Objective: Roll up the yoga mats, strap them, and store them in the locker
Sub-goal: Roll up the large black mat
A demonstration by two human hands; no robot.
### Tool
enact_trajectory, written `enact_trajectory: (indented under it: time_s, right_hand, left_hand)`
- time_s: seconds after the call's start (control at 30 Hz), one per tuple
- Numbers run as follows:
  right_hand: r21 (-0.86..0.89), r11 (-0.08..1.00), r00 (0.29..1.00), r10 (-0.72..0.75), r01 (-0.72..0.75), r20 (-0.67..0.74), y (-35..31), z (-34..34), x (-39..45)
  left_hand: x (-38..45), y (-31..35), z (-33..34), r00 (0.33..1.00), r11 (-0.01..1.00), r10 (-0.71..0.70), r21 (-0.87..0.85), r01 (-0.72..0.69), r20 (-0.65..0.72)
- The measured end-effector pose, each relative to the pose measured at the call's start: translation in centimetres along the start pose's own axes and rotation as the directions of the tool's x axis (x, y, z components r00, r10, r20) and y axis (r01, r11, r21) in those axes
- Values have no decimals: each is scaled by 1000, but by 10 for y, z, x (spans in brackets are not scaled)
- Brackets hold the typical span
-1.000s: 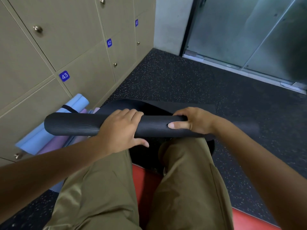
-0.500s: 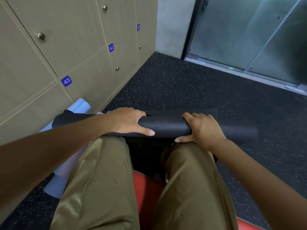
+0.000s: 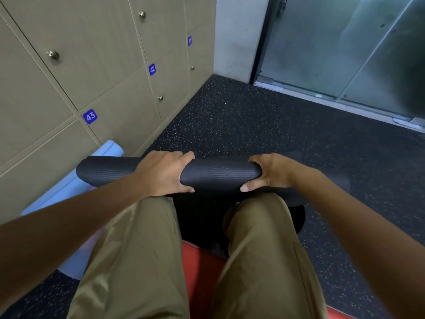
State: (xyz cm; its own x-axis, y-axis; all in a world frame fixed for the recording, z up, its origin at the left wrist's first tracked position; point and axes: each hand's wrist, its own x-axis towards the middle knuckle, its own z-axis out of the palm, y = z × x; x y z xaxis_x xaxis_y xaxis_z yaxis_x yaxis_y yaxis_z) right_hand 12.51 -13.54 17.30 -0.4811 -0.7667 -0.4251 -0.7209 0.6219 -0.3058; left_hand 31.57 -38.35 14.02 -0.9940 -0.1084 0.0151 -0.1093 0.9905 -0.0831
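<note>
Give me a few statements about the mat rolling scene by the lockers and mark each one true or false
1. Both hands grip the black mat. True: left hand and right hand curl round it.
2. A light blue mat lies by the lockers. True.
3. Locker 43 stands open. False: every locker door in view is shut.
4. The black mat is strapped. False: no strap shows on it.
5. The floor is bare wood. False: it is dark and speckled.

Black wave-patterned mat, khaki trousers
</note>
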Motion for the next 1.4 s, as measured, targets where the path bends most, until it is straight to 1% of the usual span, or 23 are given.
enact_trajectory:
  time_s: [0.03,0.07,0.13,0.17,0.23,0.4,0.5,0.67,0.83,0.9,1.0,1.17,1.2,1.3,1.33,1.4]
  right_hand:
    - [-26,1000,999,6,-7,-42,2,3,0]
    - [-93,996,993,-4,-7,-115,4,8,-1]
    - [-272,962,959,-65,-13,-275,9,17,-2]
    - [-322,947,938,-91,-23,-335,11,18,-2]
    - [-355,933,909,-101,-54,-405,14,10,0]
    - [-400,910,879,-98,-111,-466,12,-41,5]
    - [-422,897,851,-113,-135,-513,3,-85,-3]
    - [-478,869,796,-198,-127,-573,-24,-156,-44]
    - [-548,827,709,-312,-124,-632,-54,-182,-104]
    - [-572,809,670,-353,-132,-653,-65,-179,-130]
    - [-600,788,631,-397,-139,-667,-81,-159,-167]
    - [-619,769,588,-431,-157,-684,-99,-95,-221]
    - [-619,769,585,-432,-160,-687,-101,-80,-231]
    - [-610,775,581,-424,-165,-695,-103,-36,-259]
    - [-607,779,593,-417,-158,-689,-102,-21,-265]
    - [-597,792,626,-403,-128,-668,-98,11,-274]
  left_hand:
    - [3,-2,-2,1000,1000,-3,-4,3,16]
    - [6,-4,-2,1000,1000,-10,-9,11,28]
    - [14,-10,-8,998,999,-34,-29,35,53]
    - [18,-13,-14,997,998,-45,-39,47,61]
    - [27,-17,-27,997,997,-50,-48,53,58]
    - [48,-24,-81,996,992,-91,-83,92,9]
    - [56,-33,-117,991,993,-115,-28,114,-66]
    - [43,-39,-187,977,993,-122,-24,119,-174]
    - [2,-35,-238,959,994,-97,28,108,-268]
    - [-23,-27,-250,952,994,-93,29,105,-293]
    - [-65,-11,-256,945,996,-90,-7,93,-314]
    - [-131,17,-238,957,997,-81,-35,74,-278]
    - [-143,22,-231,951,998,-56,-29,49,-303]
    - [-174,38,-203,901,999,35,-1,-40,-433]
    - [-183,45,-191,901,999,50,7,-52,-431]
    - [-199,55,-163,922,997,66,0,-71,-381]
